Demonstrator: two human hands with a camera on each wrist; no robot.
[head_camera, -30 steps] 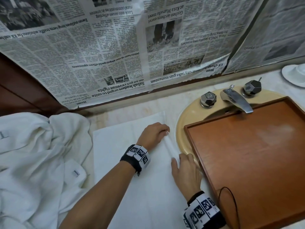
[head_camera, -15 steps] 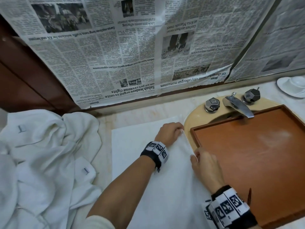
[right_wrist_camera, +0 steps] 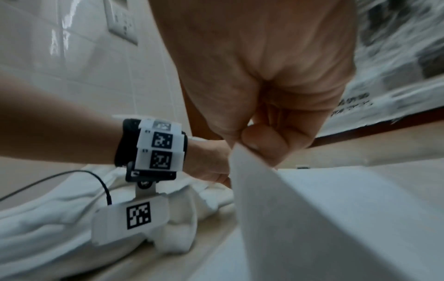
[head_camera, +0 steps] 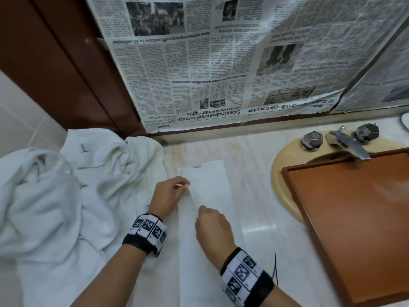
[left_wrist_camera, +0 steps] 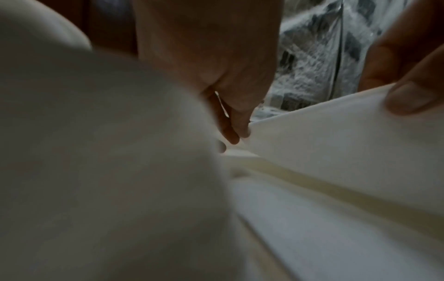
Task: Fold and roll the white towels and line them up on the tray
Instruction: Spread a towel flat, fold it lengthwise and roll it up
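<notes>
The folded towel (head_camera: pixel 208 218) lies lengthwise, well left of the tray (head_camera: pixel 354 229); its raised edge is pinched by left hand (head_camera: pixel 168 196) farther along, right hand (head_camera: pixel 212 227) nearer.

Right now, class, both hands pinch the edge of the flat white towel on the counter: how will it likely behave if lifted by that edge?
The flat white towel probably flops: its lifted edge already bends between the left hand and right hand. It seems light, since fingertip pinches raise it. It will hardly roll away unaided, because it lies flat.

Counter (head_camera: pixel 254 191): towels (head_camera: pixel 66 196), tray (head_camera: pixel 354 218).
</notes>
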